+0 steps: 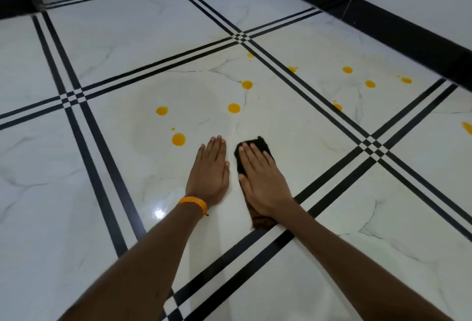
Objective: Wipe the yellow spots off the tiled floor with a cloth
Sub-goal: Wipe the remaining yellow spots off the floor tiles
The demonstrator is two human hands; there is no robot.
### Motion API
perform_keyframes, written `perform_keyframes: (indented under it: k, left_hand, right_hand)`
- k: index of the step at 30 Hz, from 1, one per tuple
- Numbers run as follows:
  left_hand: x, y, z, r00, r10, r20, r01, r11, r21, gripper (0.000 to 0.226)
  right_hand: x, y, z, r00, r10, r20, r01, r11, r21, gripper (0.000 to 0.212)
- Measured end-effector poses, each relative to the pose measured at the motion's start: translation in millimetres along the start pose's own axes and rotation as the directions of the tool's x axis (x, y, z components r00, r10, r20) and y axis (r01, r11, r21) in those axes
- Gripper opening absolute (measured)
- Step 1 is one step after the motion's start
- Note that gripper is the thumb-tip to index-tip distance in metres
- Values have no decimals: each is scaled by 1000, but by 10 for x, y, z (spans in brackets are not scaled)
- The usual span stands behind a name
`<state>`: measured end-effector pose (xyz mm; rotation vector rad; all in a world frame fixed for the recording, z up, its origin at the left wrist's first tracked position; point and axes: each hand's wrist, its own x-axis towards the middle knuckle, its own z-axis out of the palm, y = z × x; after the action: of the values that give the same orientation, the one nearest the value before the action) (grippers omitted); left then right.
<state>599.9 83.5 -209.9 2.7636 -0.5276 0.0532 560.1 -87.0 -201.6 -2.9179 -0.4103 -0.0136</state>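
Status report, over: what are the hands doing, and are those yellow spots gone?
Left hand flat on tile. Right hand presses dark cloth. Yellow spots unwiped ahead. Nothing blocks them.

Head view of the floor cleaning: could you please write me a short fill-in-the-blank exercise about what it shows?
1. The right hand lies flat on a dark brown ____.
2. The orange woven wristband sits on the ____ wrist.
3. The round spots on the white tiled floor are ____.

Missing words: cloth; left; yellow.
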Motion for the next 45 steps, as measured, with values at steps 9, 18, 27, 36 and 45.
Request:
perform_keyframes:
  k: [9, 18, 27, 36, 45]
  left_hand:
    - [-330, -1077, -519, 938, -255, -233, 257, 966, -22, 64]
    - [-182, -1751, -579, 915, -382, -125, 393, 916, 76, 60]
    - [-196, -1760, -595, 902, -409, -137, 420, 906, 58, 58]
    - [-180, -1780, -594, 898, -417, -141, 428, 902, 57, 57]
    - [-190, -1741, -612, 893, -432, -125, 442, 895, 66, 58]
  right_hand:
    - [415, -323, 127, 962, 250, -113, -249, 968, 26, 69]
    - [1016, -243, 147, 997, 57, -54, -57, 998, -9, 70]
    - [1463, -973, 252, 990, -139, -2, 139, 990, 2, 68]
    - [2694, -1574, 249, 960, -258, 106, 264, 963, -48, 64]
    - [2816, -1117, 190, 999, 26, 18, -26, 999, -30, 69]
